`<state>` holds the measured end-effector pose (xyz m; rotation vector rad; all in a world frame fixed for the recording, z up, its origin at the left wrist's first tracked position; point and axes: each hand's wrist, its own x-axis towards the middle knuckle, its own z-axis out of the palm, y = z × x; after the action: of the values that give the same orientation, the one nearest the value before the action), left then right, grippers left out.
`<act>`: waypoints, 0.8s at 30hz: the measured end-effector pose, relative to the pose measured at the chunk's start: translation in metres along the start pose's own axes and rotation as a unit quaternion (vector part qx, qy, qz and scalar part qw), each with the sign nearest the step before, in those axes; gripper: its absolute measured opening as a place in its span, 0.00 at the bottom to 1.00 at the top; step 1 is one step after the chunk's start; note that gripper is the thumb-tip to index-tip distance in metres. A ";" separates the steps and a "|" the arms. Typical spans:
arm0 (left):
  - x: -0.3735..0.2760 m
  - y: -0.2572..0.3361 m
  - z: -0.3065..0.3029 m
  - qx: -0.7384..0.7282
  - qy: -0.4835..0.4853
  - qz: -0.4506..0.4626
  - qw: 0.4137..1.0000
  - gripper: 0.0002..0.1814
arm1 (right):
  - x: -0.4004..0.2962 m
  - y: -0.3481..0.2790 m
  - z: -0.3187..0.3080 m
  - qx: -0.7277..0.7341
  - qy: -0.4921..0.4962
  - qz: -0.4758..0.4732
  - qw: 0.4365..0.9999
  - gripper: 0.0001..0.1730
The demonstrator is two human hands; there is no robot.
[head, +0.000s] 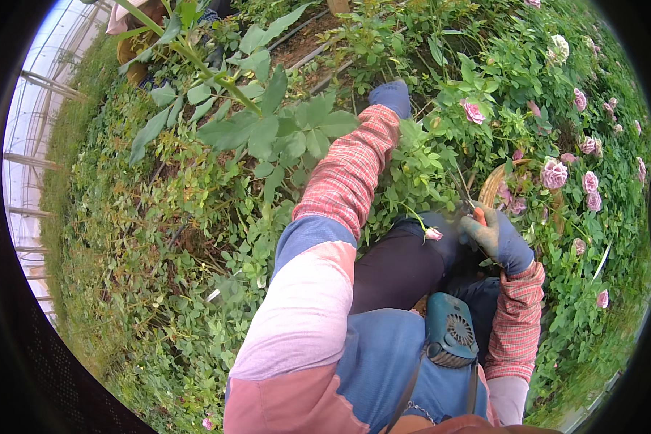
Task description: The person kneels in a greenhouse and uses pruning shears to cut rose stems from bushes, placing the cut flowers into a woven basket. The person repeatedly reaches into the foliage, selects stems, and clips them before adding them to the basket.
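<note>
My left hand (391, 99), in a blue work glove, reaches out among the rose bushes in front of me. Its fingers are turned away and partly lost in leaves and stems, so I cannot tell whether it grips one. My right hand (493, 237), gloved in soiled blue, is closed around orange-handled garden shears (479, 217) near my knee. Their narrow metal blades point up and away, toward the foliage. A pale pink rosebud (433, 234) on a thin stem hangs over my leg, left of the right hand. Beyond that hand stands a wicker basket (492, 183) with pink roses (516, 204) by its rim.
Several pink roses (554, 173) bloom in the dense bushes on the right. A leafy rose stem (233, 89) crosses close before the camera. Another person (135, 54) is among the plants at upper left. A teal portable fan (451, 328) hangs at my waist.
</note>
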<state>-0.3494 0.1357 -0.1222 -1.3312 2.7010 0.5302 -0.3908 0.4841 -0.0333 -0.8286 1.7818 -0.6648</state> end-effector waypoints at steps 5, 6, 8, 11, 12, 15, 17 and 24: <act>0.013 -0.011 0.025 -0.001 0.042 0.050 0.998 0.20 | -0.006 0.003 -0.004 -0.064 0.006 -0.015 0.998 0.25; 0.013 -0.019 0.030 -0.018 0.059 0.070 0.996 0.21 | -0.008 -0.002 -0.005 -0.067 0.001 0.008 0.998 0.25; 0.008 -0.031 0.035 -0.056 0.107 0.104 0.987 0.22 | -0.009 -0.002 -0.007 -0.074 0.005 -0.001 0.997 0.26; 0.006 -0.031 0.035 -0.033 0.116 0.125 0.985 0.21 | -0.008 0.006 -0.008 -0.103 0.015 -0.008 0.995 0.29; 0.006 -0.030 0.033 -0.031 0.119 0.122 0.985 0.21 | -0.007 0.006 -0.009 -0.114 0.022 -0.012 0.993 0.30; -0.001 -0.027 0.029 -0.039 0.103 0.113 0.987 0.19 | -0.010 -0.003 -0.014 -0.131 0.006 0.013 0.991 0.35; -0.007 -0.025 0.029 -0.056 0.059 0.108 0.991 0.18 | -0.009 0.008 -0.016 -0.139 0.019 0.000 0.990 0.38; -0.005 0.021 0.013 -0.237 0.314 0.149 0.907 0.17 | -0.013 -0.002 -0.020 -0.153 -0.008 0.025 0.988 0.37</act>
<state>-0.3636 0.1557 -0.1273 -1.3721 3.5098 0.9863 -0.4063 0.4940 -0.0177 -0.9857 1.9109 -0.3534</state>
